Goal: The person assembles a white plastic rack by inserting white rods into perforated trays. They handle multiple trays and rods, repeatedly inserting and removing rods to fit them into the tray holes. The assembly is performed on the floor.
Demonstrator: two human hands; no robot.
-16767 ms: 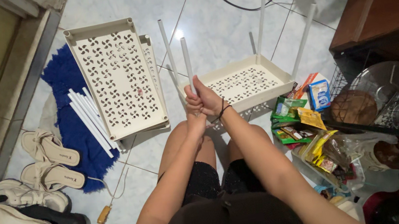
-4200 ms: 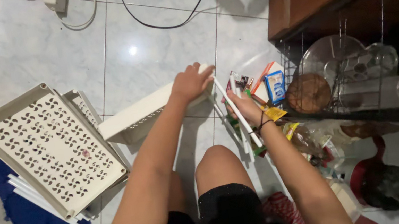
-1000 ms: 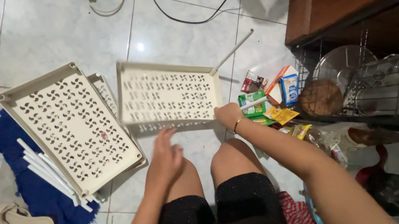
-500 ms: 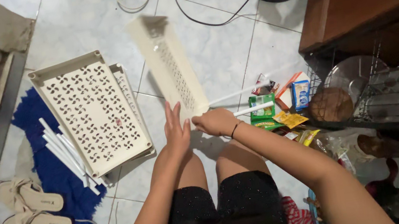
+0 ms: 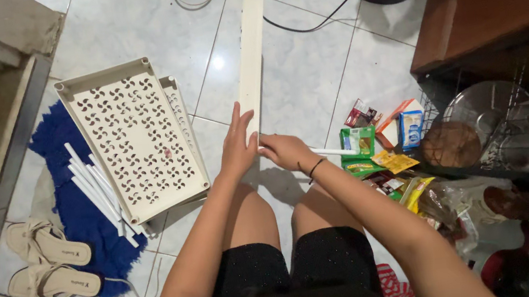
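A person sitting on the tiled floor is steadying a cream plastic shelf tray, turned on edge and running toward 12 o'clock, with the left hand lying flat and open-fingered against its near end. The right hand is closing its grip around a white tube pointing toward 3 o'clock at the tray's near corner. Two stacked perforated trays and spare white tubes on a blue mat are lying at 9 o'clock, snack packets at 3 o'clock.
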